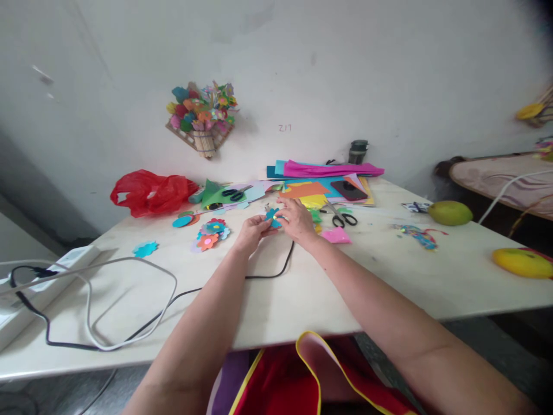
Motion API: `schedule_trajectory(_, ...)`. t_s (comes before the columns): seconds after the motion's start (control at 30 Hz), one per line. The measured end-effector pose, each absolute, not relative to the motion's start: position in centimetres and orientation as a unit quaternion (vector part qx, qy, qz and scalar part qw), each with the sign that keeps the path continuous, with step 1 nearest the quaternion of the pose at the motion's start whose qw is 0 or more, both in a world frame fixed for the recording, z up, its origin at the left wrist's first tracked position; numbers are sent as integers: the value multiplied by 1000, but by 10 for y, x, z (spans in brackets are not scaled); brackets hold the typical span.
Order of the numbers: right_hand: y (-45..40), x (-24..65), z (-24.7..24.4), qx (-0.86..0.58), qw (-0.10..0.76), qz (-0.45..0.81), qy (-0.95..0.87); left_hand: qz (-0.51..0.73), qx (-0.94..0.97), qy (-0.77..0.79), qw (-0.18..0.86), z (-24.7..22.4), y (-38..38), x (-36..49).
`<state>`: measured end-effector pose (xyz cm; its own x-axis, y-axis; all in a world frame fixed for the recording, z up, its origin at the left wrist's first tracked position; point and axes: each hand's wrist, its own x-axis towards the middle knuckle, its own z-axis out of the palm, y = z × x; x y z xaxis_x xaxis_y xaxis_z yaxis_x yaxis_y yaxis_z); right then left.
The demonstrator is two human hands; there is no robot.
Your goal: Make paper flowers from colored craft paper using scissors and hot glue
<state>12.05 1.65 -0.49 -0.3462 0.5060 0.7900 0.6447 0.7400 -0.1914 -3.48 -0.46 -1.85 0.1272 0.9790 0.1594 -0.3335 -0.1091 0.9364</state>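
A blue paper flower (271, 215) with a small yellow spot at its middle is held just above the table. My left hand (253, 233) pinches its left edge between thumb and fingers. My right hand (298, 222) is on its right side, the fingertips pressed at the flower's centre. To the left lies a pile of finished-looking paper flowers (211, 235) in orange, blue and lilac. Scissors (339, 216) with black handles lie right of my right hand, beside a pink paper piece (337, 236). Farther left sits a loose blue paper flower shape (146, 249).
Coloured paper sheets (306, 189), a phone (349, 190) and a second pair of scissors (237, 193) lie at the back. A red plastic bag (153, 193) is back left. A black cable (190, 293) crosses the table from a power strip (69, 268). Mangoes (450, 212) are at right.
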Motion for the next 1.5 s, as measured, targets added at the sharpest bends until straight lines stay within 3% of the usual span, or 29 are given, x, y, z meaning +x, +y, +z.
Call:
schedule_trajectory(0.43, 25, 120, -8, -363, 579, 132, -719, 560, 484, 324, 590, -17, -6, -35)
schedule_trajectory(0.6, 21, 119, -8, -436, 533, 300, -661, 548, 503, 323, 585, -17, -6, -36)
schedule_trajectory(0.77, 13, 116, -5, -406, 506, 422, -633, 550, 508, 325, 578, -17, -6, -34)
schedule_trajectory(1.5, 11, 119, -3, -403, 494, 470, -610, 532, 494, 335, 600, -15, -9, -33)
